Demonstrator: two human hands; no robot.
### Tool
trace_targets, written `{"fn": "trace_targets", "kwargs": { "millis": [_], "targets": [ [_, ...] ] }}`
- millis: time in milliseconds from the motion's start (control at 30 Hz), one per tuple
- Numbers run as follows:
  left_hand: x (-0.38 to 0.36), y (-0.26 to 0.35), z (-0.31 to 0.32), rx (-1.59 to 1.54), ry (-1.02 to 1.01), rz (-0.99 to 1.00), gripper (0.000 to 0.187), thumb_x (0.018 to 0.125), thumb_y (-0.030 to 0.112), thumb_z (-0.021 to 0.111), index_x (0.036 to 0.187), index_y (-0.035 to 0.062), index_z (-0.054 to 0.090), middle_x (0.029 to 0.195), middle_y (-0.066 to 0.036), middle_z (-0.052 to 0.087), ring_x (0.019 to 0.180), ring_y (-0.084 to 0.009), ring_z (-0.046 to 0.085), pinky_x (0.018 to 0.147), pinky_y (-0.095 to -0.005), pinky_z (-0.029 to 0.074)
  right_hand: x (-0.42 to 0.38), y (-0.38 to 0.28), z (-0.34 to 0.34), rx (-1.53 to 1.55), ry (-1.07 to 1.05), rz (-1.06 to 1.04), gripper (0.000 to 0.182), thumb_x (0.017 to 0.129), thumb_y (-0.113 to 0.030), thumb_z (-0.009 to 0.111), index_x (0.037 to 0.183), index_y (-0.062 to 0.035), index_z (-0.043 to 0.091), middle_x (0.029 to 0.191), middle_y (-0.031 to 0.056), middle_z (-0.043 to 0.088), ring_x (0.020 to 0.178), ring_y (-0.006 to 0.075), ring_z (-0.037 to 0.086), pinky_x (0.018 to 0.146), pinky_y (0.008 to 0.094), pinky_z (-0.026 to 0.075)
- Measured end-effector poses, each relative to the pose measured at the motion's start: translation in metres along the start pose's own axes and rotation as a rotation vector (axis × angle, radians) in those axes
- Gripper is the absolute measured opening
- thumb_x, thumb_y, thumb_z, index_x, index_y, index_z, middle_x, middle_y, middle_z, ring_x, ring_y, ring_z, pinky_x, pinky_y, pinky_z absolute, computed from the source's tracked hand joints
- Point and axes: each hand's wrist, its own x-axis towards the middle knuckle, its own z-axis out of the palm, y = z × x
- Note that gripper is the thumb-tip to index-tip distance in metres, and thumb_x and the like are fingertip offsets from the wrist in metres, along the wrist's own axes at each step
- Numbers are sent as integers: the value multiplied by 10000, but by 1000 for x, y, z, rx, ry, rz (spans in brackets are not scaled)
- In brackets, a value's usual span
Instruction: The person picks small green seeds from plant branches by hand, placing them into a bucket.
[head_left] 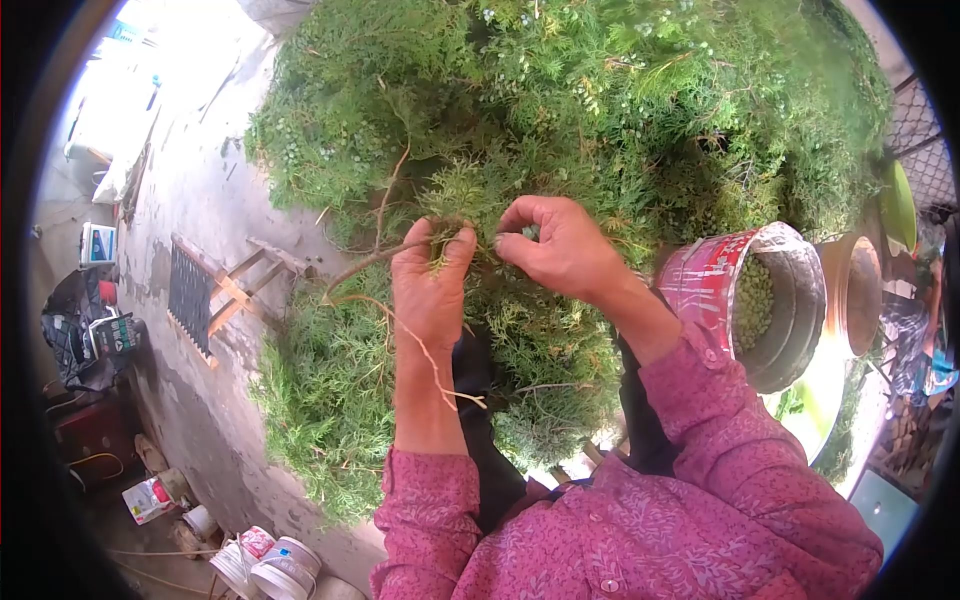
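Observation:
My left hand (432,285) is closed around a brown branch (365,265) of an evergreen with flat, feathery green sprays. The branch's bare, forked twigs hang down over my left wrist. Just to the right, my right hand (565,245) has thumb and forefinger bent together, with small green cones (530,232) showing between the fingers. Both hands are close to each other above a large heap of cut evergreen branches (680,90), which carry pale green cones in places. By my right forearm stands a red and white bucket (700,275), tilted in view, holding many small green cones (752,305).
A wooden stool (235,290) with a dark woven seat lies on the concrete floor (190,400) to the left. White buckets (285,568) are at lower left, near a black bag (90,330). A brownish container (852,290) stands beyond the red bucket, near wire mesh (920,130).

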Motion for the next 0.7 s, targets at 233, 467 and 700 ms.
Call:
{"fn": "trace_targets", "kwargs": {
  "millis": [233,467,700],
  "targets": [
    [-2,1,7,-39,41,-3,217,829,83,621,1023,11,554,964,-24,577,881,-99,507,770,-236,411,-2,2,10,-173,139,-351,199,741,-160,631,850,2,590,697,201,582,656,365,579,585,397,456],
    [0,0,8,27,43,12,179,833,82,616,988,8,564,914,-29,580,826,-93,507,719,-229,416,-6,-3,10,-312,199,-443,190,737,-149,622,845,3,588,705,201,568,673,375,564,600,410,451],
    [-3,4,12,156,-10,-45,150,836,73,598,966,3,572,848,-23,588,736,-89,507,653,-236,427,-2,-9,-16,395,42,-66,148,770,-134,647,788,-9,570,625,18,552,474,82,483,403,241,372]
  ]
}}
